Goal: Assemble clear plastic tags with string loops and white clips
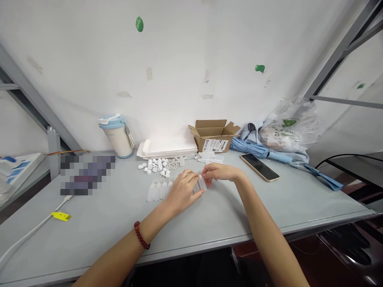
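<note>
Small translucent plastic bottles (201,184) lie on the table between my hands. My left hand (182,192) curls over them, thumb on the near side and fingers on the far side. From the right, my right hand (220,172) bends down with its fingers closed at the far end of these pieces; the fingertips are partly hidden. Left of my left hand, a row of similar flat translucent bottles (157,191) with cord loops lies side by side. Beyond it are several loose white caps (154,164) and white cords (173,163). More translucent pieces (209,156) lie behind my right hand.
An open cardboard box (214,139) and a stack of white foam sheets (167,147) stand against the wall. A tumbler (118,137) is at the back left. To the right are a phone (259,167), a folded blue umbrella (278,156) and a plastic bag (289,129). A white cable (38,225) runs left.
</note>
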Demonstrator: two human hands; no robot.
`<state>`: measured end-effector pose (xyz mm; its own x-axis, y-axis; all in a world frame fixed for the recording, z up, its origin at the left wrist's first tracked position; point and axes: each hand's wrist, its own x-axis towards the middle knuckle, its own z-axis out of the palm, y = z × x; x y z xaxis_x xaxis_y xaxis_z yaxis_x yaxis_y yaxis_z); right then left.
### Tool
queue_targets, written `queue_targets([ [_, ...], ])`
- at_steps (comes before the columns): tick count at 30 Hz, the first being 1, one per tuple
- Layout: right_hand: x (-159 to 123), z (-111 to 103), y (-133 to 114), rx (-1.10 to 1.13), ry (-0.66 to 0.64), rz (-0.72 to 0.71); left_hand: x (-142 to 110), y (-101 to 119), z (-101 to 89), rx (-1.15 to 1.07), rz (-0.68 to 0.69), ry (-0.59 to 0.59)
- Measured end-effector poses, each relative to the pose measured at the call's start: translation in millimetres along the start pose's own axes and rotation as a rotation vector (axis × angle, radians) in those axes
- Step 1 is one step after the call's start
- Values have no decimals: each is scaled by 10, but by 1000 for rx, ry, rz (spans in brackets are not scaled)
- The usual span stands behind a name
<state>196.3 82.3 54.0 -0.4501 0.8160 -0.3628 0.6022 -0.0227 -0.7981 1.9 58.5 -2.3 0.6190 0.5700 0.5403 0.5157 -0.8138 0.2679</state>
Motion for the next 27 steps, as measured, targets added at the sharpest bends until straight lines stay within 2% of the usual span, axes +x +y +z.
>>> queue_targets([
  [8,86,46,35,-12,-27,24,-14,-24,-3,34,-18,-105],
  [17,113,81,44,-30,-19,0,-9,-19,-26,43,-26,-138],
  [27,94,100,23,111,-63,-7,-17,-34,-50,27,-43,-131],
])
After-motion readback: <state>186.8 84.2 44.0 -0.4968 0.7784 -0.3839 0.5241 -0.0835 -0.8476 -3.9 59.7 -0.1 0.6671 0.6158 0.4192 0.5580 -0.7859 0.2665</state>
